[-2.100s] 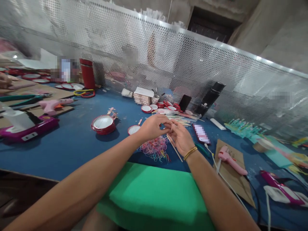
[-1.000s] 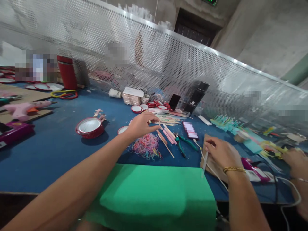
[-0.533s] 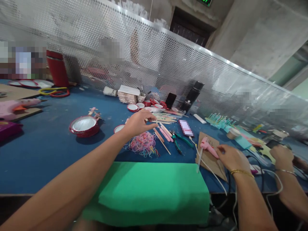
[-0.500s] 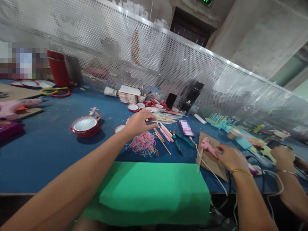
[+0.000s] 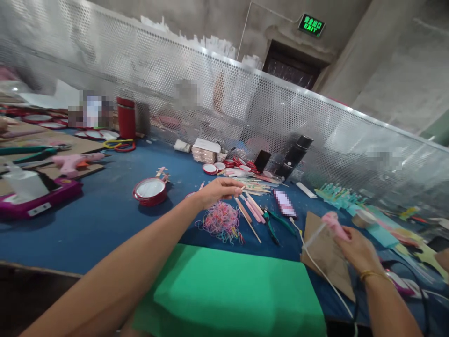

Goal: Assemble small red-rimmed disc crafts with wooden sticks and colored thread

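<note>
The right hand [image 5: 361, 250] has its grip closed round the handle of the pink glue gun [image 5: 333, 225], over the cardboard sheet [image 5: 324, 262], which probably keeps drips off the blue counter [image 5: 105, 238]. The left hand [image 5: 220, 192], thumb and fingers together, pinches a small pale piece [image 5: 242, 188] above the tangled threads [image 5: 221, 219], seemingly to leave its end exposed.

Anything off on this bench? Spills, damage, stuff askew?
Mildly odd: the loose, tangled heap of pink and multicoloured thread on the blue tabletop, near the bare left hand. Its strands stray outward in no visible order, though that may be normal here. No spill or damage stands out.
</note>
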The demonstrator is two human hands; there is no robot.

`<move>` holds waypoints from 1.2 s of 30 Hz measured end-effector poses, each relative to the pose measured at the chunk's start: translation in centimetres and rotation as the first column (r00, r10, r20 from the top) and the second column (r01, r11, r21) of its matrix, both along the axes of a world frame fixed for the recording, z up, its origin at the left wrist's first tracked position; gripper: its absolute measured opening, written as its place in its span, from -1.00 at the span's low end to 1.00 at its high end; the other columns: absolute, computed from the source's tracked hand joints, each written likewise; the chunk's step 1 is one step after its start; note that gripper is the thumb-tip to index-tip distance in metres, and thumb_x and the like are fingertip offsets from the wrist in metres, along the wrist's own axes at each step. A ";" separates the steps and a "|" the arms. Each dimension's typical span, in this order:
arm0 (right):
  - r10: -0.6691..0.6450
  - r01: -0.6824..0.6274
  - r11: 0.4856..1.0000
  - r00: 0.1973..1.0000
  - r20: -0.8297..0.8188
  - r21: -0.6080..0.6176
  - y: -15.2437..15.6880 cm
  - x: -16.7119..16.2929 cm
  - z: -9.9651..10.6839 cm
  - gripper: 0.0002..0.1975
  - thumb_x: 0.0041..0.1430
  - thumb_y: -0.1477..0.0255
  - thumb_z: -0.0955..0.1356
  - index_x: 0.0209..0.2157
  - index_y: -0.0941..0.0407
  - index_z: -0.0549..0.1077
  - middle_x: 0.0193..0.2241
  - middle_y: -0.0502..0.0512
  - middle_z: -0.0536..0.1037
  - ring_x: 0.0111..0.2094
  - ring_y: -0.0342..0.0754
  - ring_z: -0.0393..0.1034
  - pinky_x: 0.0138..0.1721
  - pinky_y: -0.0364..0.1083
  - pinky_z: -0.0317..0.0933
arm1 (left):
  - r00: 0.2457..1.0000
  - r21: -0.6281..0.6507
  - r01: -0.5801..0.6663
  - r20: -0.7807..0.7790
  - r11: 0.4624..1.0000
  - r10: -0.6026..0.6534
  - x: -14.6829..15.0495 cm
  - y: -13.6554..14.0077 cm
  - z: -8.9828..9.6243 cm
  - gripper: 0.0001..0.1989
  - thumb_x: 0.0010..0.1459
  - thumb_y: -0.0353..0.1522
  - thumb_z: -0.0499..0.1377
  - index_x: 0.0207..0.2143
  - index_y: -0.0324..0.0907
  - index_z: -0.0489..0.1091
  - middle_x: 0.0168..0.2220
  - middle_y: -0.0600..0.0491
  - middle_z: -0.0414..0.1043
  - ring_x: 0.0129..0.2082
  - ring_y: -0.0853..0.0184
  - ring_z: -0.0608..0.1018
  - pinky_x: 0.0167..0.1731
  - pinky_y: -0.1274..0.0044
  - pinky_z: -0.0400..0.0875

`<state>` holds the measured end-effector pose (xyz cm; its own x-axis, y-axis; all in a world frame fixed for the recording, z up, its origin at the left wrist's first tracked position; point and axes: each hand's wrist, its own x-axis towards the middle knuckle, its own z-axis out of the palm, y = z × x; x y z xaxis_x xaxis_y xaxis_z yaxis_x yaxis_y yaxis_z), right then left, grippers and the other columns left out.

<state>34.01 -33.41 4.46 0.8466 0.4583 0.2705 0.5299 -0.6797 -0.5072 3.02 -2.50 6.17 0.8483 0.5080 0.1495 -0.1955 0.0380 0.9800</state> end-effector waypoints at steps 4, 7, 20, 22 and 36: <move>0.304 0.097 0.721 0.845 -0.439 0.686 0.8 -4.2 3.0 -0.74 -0.10 0.28 0.40 -0.32 0.07 0.48 -0.47 0.02 0.44 -0.47 -0.06 0.35 -0.36 -0.03 0.37 | 0.999 -0.151 0.029 0.021 0.988 -0.027 -0.1 0.2 -0.3 -0.67 -0.16 -0.33 0.44 -0.28 -0.25 0.58 -0.44 0.05 0.48 -0.48 0.53 0.42 -0.53 0.69 0.28; 0.667 0.148 0.489 0.572 -0.478 0.860 2.5 -9.1 4.1 -0.71 -0.02 0.23 0.44 -0.27 0.08 0.49 -0.41 0.03 0.44 -0.39 -0.09 0.37 -0.29 -0.06 0.42 | 0.997 -0.248 0.039 0.072 0.968 -0.022 -0.3 0.6 -0.7 -0.68 -0.14 -0.35 0.44 -0.28 -0.28 0.57 -0.45 0.05 0.46 -0.49 0.55 0.43 -0.51 0.71 0.33; 0.861 0.041 0.489 0.138 -0.490 0.871 8.0 -19.4 1.7 -0.66 0.05 0.15 0.46 -0.15 -0.02 0.57 -0.08 0.10 0.57 -0.08 0.04 0.44 -0.11 0.03 0.40 | 0.987 -0.361 0.134 0.129 0.923 -0.092 -0.7 2.0 -1.8 -0.69 -0.10 -0.39 0.43 -0.26 -0.32 0.54 -0.44 0.03 0.46 -0.47 0.54 0.47 -0.46 0.72 0.40; 0.861 0.044 0.484 0.157 -0.484 0.874 8.2 -19.5 1.4 -0.67 0.02 0.16 0.48 -0.17 -0.02 0.58 -0.10 0.08 0.58 -0.09 0.03 0.45 -0.11 0.01 0.40 | 0.989 -0.365 0.128 0.115 0.922 -0.091 -0.6 1.9 -1.8 -0.69 -0.10 -0.40 0.43 -0.26 -0.31 0.54 -0.44 0.03 0.46 -0.47 0.54 0.47 -0.46 0.72 0.39; 0.820 0.094 0.512 0.241 -0.519 0.854 8.5 -19.7 -1.0 -0.74 -0.14 0.22 0.57 -0.35 -0.01 0.64 -0.22 0.09 0.65 -0.25 0.01 0.53 -0.23 -0.04 0.39 | 0.993 -0.340 0.117 0.048 0.933 -0.107 -0.4 1.7 -2.0 -0.76 -0.13 -0.43 0.43 -0.33 -0.28 0.57 -0.42 0.01 0.50 -0.45 0.51 0.47 -0.41 0.64 0.39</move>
